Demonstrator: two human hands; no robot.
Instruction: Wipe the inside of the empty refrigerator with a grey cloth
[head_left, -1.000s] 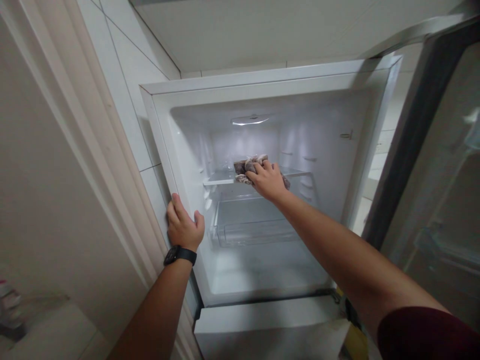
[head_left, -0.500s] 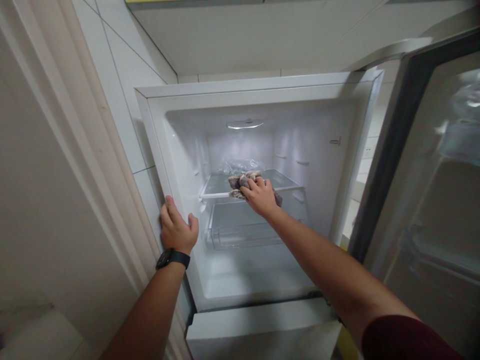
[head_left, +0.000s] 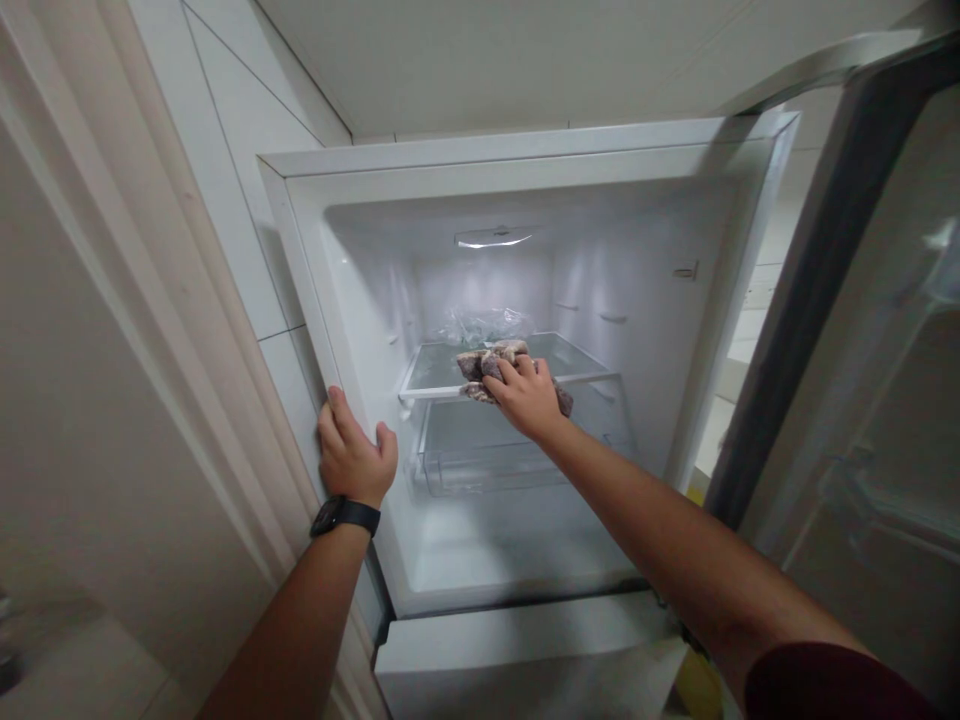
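An open white fridge [head_left: 525,165] fills the middle of the view. My right hand [head_left: 527,396] reaches inside and is closed on a brownish crumpled cloth [head_left: 480,364], pressing it on the front of the glass shelf [head_left: 435,370]. My left hand [head_left: 351,458], with a black watch on the wrist, grips the fridge's left side frame, thumb inside and fingers wrapped round the edge. A clear plastic bag [head_left: 480,323] lies at the back of the shelf.
A clear drawer [head_left: 480,455] sits under the shelf. The fridge door [head_left: 862,330] stands open at the right, with shelves on its inside. A tiled wall [head_left: 225,170] and a door frame run along the left. A lower drawer front [head_left: 517,640] shows below.
My right hand and the cloth have slid forward toward the shelf's front edge, uncovering the plastic bag behind. My left hand keeps its hold on the frame. The view has shifted slightly.
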